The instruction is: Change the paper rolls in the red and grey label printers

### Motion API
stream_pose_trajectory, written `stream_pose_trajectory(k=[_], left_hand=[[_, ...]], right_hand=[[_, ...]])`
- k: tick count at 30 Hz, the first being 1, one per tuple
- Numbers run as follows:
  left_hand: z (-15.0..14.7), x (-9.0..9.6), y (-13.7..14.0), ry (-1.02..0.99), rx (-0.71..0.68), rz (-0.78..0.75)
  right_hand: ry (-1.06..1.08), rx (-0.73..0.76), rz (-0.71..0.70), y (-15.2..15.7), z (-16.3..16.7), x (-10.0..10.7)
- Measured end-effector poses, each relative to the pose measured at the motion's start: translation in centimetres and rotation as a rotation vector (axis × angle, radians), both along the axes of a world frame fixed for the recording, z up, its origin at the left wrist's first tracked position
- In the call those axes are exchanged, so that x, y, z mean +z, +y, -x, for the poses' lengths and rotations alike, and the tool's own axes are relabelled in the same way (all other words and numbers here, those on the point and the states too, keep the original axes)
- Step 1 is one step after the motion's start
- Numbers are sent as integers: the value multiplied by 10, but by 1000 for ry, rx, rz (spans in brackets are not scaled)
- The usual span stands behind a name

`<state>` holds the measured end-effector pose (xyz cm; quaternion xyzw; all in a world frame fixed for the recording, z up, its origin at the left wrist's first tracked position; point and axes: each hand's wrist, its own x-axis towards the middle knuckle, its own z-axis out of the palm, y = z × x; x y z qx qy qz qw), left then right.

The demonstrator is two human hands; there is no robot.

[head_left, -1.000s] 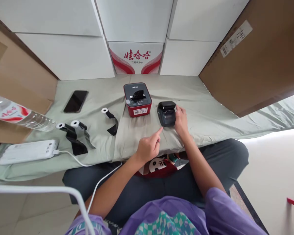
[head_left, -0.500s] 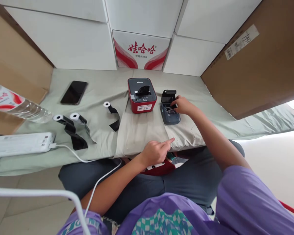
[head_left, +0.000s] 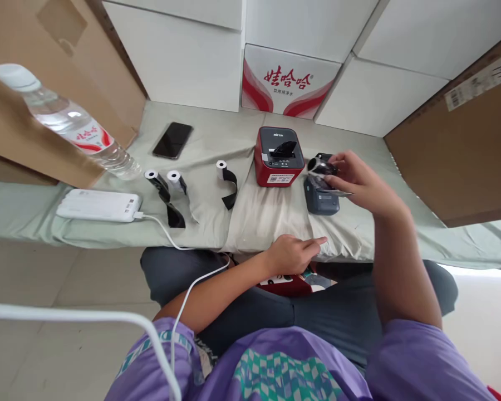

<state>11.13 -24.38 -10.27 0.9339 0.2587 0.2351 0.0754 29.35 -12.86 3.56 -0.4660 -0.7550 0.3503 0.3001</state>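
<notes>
My right hand [head_left: 353,178] pinches a small roll of black-coated paper [head_left: 320,167] between thumb and fingers, with a loose tail of paper hanging from it. The roll is just above a small dark blue-grey label printer [head_left: 322,201], whose raised black lid [head_left: 324,157] is partly hidden behind the hand. Near the front edge of the cloth-covered surface, my left hand [head_left: 294,253] holds nothing that I can see; its index finger points right and the other fingers are curled. Left of the small printer stands a red and black printer [head_left: 279,159] with black paper sticking out of its top.
Three more paper rolls, a single roll [head_left: 222,170] and a pair [head_left: 162,189], trail black strips on the cloth [head_left: 267,223]. Further left are a phone [head_left: 172,140], a water bottle [head_left: 87,131] and a white power bank [head_left: 98,205] with its cable. White boxes [head_left: 288,83] and cardboard cartons [head_left: 463,150] border the surface.
My right hand has lifted out of the small printer and now holds the paper roll above it. My left hand keeps its pose. The camera view has shifted to the left.
</notes>
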Motion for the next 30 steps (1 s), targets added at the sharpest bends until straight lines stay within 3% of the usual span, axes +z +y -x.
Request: stream_pose_trajectory(k=[3,9,13,17,21,24,27,30], left_hand=[[1,-1,-1,29,14,41],[-4,-13,0,61,31,209],[1,-12,7,-85,268,426],[8,-8,12,-230,456,558],[5,-12,12,-242,464,614],[3,-13,11,-190,408,606],[3,-9,8,-71,316,508],[4,-4,0,38,132,324]], right_hand=[[28,133,17,-5,59,-6],[-191,278,-176,7,176,-24],[-420,341,-223,25,236,-29],[-683,375,-254,37,270,-42],[-808,403,-331,34,285,-57],[-791,351,-337,28,277,-52],[-605,180,-380,20,237,-34],[-351,-121,-517,3,158,-25]])
